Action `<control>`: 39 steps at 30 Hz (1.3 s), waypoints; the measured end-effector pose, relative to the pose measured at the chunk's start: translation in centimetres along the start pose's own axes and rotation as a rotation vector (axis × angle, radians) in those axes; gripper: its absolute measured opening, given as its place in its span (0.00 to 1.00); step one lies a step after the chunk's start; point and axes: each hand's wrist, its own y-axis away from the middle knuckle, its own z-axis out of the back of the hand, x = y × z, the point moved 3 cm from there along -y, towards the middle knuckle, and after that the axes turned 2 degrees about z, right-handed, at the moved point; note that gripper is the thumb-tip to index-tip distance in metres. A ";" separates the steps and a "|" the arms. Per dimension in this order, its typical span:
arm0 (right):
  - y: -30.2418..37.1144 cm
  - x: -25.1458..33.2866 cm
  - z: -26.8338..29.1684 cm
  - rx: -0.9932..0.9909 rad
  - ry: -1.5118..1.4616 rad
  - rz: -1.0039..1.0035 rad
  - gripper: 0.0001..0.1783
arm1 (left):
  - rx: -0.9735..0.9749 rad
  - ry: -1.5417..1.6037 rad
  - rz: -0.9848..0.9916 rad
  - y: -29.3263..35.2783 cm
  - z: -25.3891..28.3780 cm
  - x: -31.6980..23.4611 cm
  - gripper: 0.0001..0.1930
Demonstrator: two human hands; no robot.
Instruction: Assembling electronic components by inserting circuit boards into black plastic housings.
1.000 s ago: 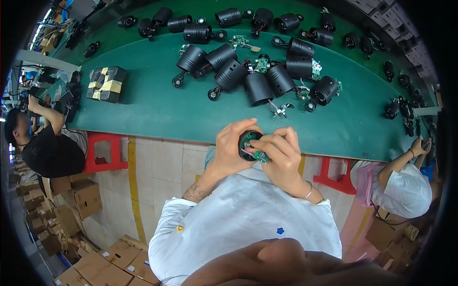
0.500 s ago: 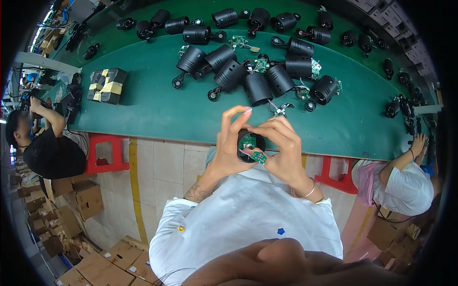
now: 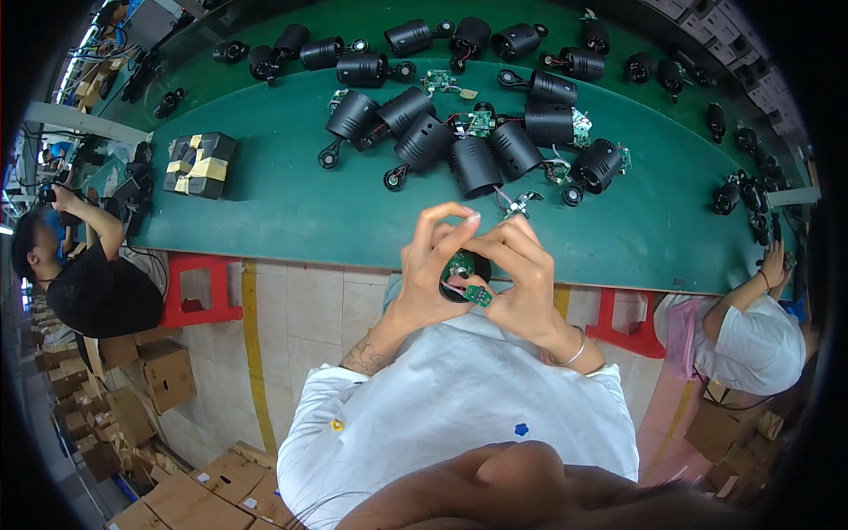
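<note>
At the table's near edge I hold a black cylindrical housing [image 3: 481, 268] with its open end facing up. My left hand [image 3: 426, 281] curls round its left side, index finger arched over the rim. Against the right side is my right hand [image 3: 523, 281], fingers bent over the far rim and thumb at the near opening. A green circuit board [image 3: 458, 262] shows inside the housing. A smaller green board [image 3: 479, 296] hangs out on thin wires beside the right thumb. My fingers hide much of the rim.
Several black housings [image 3: 424, 141] with wires and boards lie on the green table [image 3: 291, 212] beyond my hands. A taped black block [image 3: 200, 165] sits at left. Red stools [image 3: 205, 287] and co-workers [image 3: 97, 274] flank me; cartons [image 3: 190, 503] stand at lower left.
My left index finger has shifted slightly to the right over the housing, and the right fingers have closed in over its far rim. The housing stays in place between my hands.
</note>
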 end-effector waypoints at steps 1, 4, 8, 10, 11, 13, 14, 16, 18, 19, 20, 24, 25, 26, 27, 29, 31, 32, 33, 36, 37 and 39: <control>-0.1 -0.1 0.1 0.020 -0.016 -0.021 0.23 | -0.014 -0.004 -0.003 0.0 0.0 0.0 0.46; -0.5 -0.4 0.5 0.058 -0.051 -0.062 0.24 | -0.040 -0.014 -0.009 0.0 -0.1 -0.2 0.51; -1.3 -1.4 0.8 0.084 -0.436 -0.230 0.20 | -0.162 -0.033 0.112 -0.3 -0.4 -1.8 0.51; -1.0 -1.2 1.3 0.070 -0.407 -0.196 0.20 | -0.173 -0.028 0.139 -0.1 -0.3 -1.7 0.49; -0.8 -1.1 1.6 0.056 -0.379 -0.159 0.21 | -0.184 -0.024 0.166 0.0 -0.2 -1.6 0.48; -0.4 -0.8 1.9 0.030 -0.323 -0.087 0.22 | -0.207 -0.017 0.218 0.2 0.0 -1.4 0.45; -0.1 -0.7 1.9 0.028 -0.322 -0.089 0.22 | -0.205 -0.016 0.219 0.2 -0.1 -1.4 0.45; 0.9 -0.6 1.7 -0.049 -0.331 -0.096 0.19 | -0.171 -0.035 0.216 0.6 -0.3 -1.1 0.46; 1.4 -0.6 1.5 -0.126 -0.340 -0.102 0.17 | -0.138 -0.056 0.213 0.7 -0.4 -1.0 0.46; 1.3 -0.5 1.4 -0.127 -0.342 -0.103 0.17 | -0.136 -0.057 0.213 0.7 -0.4 -1.0 0.46; 1.1 -0.3 1.5 -0.158 -0.306 -0.099 0.16 | -0.110 -0.092 0.196 0.6 -0.4 -1.1 0.45; 0.6 0.4 1.5 -0.249 -0.197 -0.088 0.13 | -0.033 -0.195 0.141 0.3 -0.4 -1.5 0.43; 0.8 0.4 1.5 -0.273 -0.223 -0.124 0.13 | -0.023 -0.184 0.143 0.2 -0.4 -1.5 0.42; 1.0 0.5 1.4 -0.296 -0.249 -0.160 0.13 | -0.014 -0.174 0.144 0.2 -0.5 -1.5 0.41; 1.2 0.4 1.4 -0.320 -0.275 -0.196 0.12 | -0.004 -0.163 0.145 0.2 -0.5 -1.6 0.40; 1.2 0.4 1.5 -0.344 -0.301 -0.233 0.12 | 0.006 -0.153 0.146 0.0 -0.5 -1.6 0.39; 1.1 0.5 1.8 -0.286 -0.305 -0.191 0.12 | -0.001 -0.091 0.175 -0.2 -0.1 -1.6 0.36; 1.0 0.5 1.9 -0.256 -0.306 -0.169 0.12 | -0.004 -0.060 0.189 -0.3 0.1 -1.6 0.34; 0.9 0.5 2.0 -0.227 -0.308 -0.148 0.12 | -0.008 -0.029 0.204 -0.3 0.2 -1.5 0.33; 0.0 0.6 1.6 -0.202 -0.346 -0.093 0.11 | -0.087 0.151 0.230 0.3 -0.3 -1.0 0.31; -0.3 0.7 1.5 -0.188 -0.366 -0.066 0.10 | -0.127 0.242 0.243 0.5 -0.5 -0.8 0.30; -0.6 0.7 1.3 -0.175 -0.385 -0.038 0.10 | -0.167 0.332 0.255 0.7 -0.7 -0.6 0.28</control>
